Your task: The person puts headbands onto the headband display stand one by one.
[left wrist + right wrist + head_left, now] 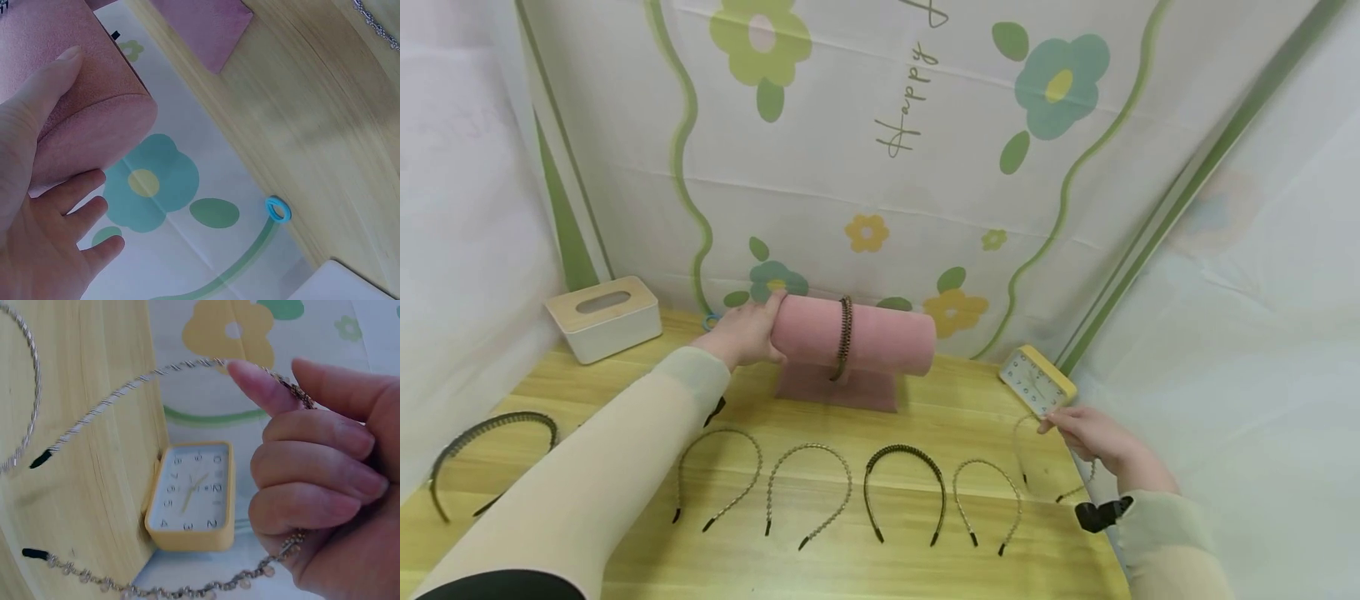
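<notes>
My left hand (747, 332) grips the left end of a pink padded roll stand (880, 337), its thumb laid along the roll in the left wrist view. A dark beaded headband (846, 337) sits around the middle of the roll. At the right, my right hand (1093, 446) pinches a thin silvery headband (115, 394) between thumb and index finger, the other fingers curled. Small beads hang along one arm of this headband, and both its black tips point away from the hand. Part of the band is hidden behind the fingers.
Several headbands lie in a row along the wooden table (940, 408), among them a dark one (904, 450) and a wide black one (493, 421). A yellow clock (1037, 379) stands back right, a tissue box (621, 333) back left. A blue ring (278, 209) lies by the curtain.
</notes>
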Demonstrator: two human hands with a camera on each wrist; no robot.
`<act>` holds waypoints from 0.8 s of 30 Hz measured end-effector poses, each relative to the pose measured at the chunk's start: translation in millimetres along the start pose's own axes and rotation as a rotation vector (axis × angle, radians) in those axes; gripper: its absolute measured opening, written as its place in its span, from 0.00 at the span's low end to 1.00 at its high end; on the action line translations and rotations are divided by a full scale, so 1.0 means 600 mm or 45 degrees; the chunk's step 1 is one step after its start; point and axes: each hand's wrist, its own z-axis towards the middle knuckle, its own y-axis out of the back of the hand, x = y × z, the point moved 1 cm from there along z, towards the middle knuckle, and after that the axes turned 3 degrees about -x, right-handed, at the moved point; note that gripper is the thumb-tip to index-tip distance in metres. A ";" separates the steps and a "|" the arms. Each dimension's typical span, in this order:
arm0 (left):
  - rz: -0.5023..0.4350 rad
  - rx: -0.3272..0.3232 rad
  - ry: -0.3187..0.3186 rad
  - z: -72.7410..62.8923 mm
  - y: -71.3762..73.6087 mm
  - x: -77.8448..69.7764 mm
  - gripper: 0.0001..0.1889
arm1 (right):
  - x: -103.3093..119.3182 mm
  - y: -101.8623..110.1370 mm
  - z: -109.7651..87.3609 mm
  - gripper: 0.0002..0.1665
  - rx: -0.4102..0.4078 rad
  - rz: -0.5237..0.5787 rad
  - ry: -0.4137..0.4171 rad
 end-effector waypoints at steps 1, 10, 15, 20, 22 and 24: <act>-0.001 -0.001 -0.001 0.000 0.000 0.000 0.61 | 0.003 -0.003 0.005 0.27 -0.008 0.050 0.000; 0.005 -0.011 -0.015 -0.002 0.001 -0.002 0.61 | 0.035 -0.022 0.047 0.24 0.034 0.504 0.133; -0.012 -0.012 -0.011 -0.003 0.002 -0.003 0.60 | 0.064 -0.039 0.070 0.23 0.122 0.752 0.231; -0.015 -0.002 0.002 -0.003 0.002 -0.004 0.60 | 0.097 -0.056 0.091 0.21 0.096 0.943 0.251; -0.012 0.004 0.007 -0.003 0.001 -0.004 0.61 | 0.110 -0.063 0.099 0.20 0.070 0.974 0.240; -0.010 0.006 0.009 -0.003 0.002 -0.004 0.61 | 0.122 -0.070 0.108 0.22 0.054 0.991 0.223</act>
